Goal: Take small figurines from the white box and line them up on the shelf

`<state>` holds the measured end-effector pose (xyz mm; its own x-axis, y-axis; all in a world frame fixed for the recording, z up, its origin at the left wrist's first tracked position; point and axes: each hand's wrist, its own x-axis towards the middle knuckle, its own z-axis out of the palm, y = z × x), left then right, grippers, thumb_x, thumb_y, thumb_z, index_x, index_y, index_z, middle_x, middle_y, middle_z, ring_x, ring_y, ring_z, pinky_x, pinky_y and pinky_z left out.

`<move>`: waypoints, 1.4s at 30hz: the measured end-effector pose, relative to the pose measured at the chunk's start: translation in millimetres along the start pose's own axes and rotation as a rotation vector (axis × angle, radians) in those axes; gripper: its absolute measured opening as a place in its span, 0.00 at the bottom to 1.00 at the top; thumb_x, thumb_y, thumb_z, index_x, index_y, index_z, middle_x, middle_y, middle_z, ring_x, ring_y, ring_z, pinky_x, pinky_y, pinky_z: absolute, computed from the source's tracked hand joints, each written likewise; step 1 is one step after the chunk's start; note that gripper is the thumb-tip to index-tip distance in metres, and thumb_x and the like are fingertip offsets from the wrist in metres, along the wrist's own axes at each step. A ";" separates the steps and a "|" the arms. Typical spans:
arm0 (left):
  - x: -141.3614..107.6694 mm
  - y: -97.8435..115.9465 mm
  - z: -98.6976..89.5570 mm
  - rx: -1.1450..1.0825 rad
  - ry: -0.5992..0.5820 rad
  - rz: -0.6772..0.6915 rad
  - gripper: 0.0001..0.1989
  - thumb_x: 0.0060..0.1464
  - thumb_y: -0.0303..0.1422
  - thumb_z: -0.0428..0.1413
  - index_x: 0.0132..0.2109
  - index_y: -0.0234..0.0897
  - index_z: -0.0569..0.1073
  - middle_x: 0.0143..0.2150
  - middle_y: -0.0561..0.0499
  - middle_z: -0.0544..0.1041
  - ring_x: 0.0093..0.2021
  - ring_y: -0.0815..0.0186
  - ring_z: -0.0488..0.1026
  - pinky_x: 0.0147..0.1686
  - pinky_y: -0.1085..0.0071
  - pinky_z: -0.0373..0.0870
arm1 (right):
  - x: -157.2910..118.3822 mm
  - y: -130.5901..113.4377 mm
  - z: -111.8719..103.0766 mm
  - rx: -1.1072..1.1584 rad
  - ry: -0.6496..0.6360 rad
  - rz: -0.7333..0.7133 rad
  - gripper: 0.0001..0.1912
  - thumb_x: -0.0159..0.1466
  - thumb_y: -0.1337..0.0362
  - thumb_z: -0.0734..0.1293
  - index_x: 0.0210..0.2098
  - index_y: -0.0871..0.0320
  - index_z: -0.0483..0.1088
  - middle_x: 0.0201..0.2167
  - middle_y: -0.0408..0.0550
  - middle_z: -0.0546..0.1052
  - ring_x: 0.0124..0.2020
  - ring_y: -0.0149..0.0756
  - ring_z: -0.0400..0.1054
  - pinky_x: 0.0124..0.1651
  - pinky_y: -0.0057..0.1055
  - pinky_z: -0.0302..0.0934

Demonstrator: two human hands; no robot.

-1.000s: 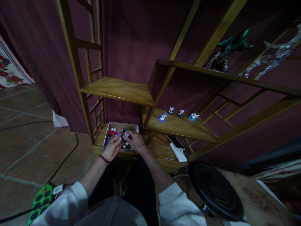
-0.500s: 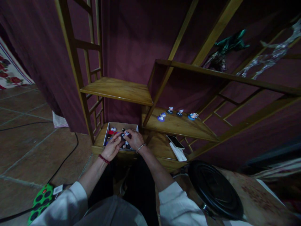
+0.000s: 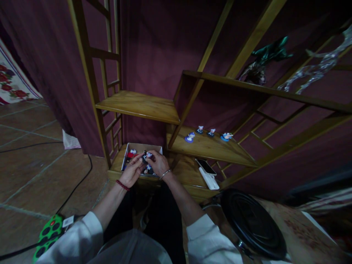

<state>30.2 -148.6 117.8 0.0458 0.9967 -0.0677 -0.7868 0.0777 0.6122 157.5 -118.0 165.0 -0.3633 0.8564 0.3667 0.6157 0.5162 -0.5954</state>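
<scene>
Between both hands is a small figurine with a pale head and a dark base. My left hand pinches it at the base side, while the fingers of my right hand close on its upper part. Directly under the hands, a white cardboard box on the low shelf holds several more figurines, partly hidden by my fingers. To the right, on a higher board, stand a purple-haired figurine, two dark-based figurines and a blue-based figurine.
A phone and a white object lie on the low shelf. A round black lid is at lower right. Wooden uprights frame the boards. A green power strip and cables lie on the tiled floor.
The view has shifted very slightly. Both hands stay over the box with the figurine between them, and the fingers have moved only a little.
</scene>
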 end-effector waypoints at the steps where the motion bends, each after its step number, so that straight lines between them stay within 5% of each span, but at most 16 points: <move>1: 0.1 0.4 0.4 -0.006 -0.001 -0.004 0.15 0.46 0.24 0.56 0.44 0.34 0.71 0.43 0.48 0.74 0.43 0.68 0.70 0.48 0.70 0.63 | 0.0 0.7 -0.1 0.009 0.007 -0.009 0.11 0.55 0.64 0.64 0.39 0.55 0.67 0.35 0.45 0.73 0.34 0.32 0.67 0.38 0.28 0.61; 19: -0.2 -0.7 -1.5 -0.013 0.021 -0.072 0.13 0.47 0.25 0.55 0.43 0.35 0.71 0.43 0.47 0.74 0.39 0.69 0.71 0.45 0.67 0.66 | -0.6 7.5 1.5 0.032 -0.013 -0.025 0.12 0.55 0.65 0.64 0.40 0.54 0.68 0.37 0.44 0.74 0.36 0.32 0.67 0.40 0.28 0.61; 42: -4.0 -3.2 6.6 0.006 -0.021 0.018 0.15 0.44 0.26 0.58 0.42 0.35 0.71 0.40 0.50 0.74 0.42 0.69 0.70 0.50 0.67 0.62 | 0.1 4.4 -5.4 0.014 -0.006 -0.025 0.11 0.55 0.62 0.64 0.39 0.55 0.69 0.36 0.46 0.73 0.36 0.32 0.67 0.41 0.29 0.60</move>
<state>36.6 -152.7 121.2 0.0447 0.9982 -0.0397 -0.7837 0.0597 0.6183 163.9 -115.7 166.3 -0.3824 0.8433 0.3777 0.5964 0.5374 -0.5962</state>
